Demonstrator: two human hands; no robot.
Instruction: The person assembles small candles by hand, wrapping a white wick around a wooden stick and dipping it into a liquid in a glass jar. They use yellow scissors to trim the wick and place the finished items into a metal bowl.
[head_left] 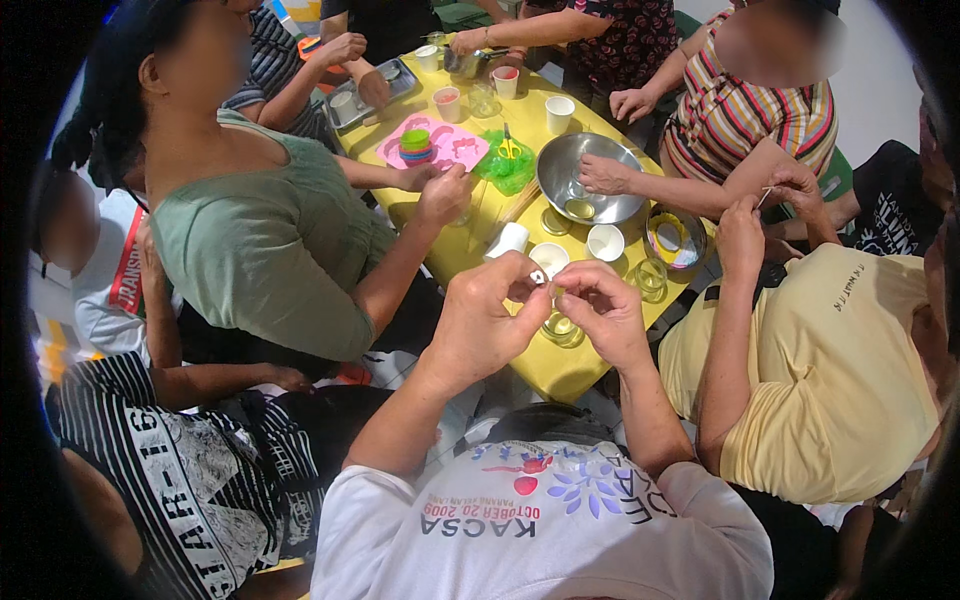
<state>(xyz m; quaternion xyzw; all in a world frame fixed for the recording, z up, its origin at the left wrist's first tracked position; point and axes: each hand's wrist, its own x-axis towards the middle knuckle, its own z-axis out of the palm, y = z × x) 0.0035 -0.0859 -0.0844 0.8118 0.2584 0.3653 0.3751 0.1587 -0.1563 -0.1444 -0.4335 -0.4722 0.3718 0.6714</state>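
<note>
Both hands' grips pinched shut on one small white piece (538, 277); left hand (490, 315), right hand (600, 305).

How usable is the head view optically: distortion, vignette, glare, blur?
Head view: strong fisheye, the yellow table edges bow and black vignette fills the corners. Lighting is even and soft, no hard shadows; mild glare on the steel bowl. Left hand and right hand are fairly sharp, but the small white piece pinched between them is too tiny to resolve. Faces of the people around are blurred out.
</note>
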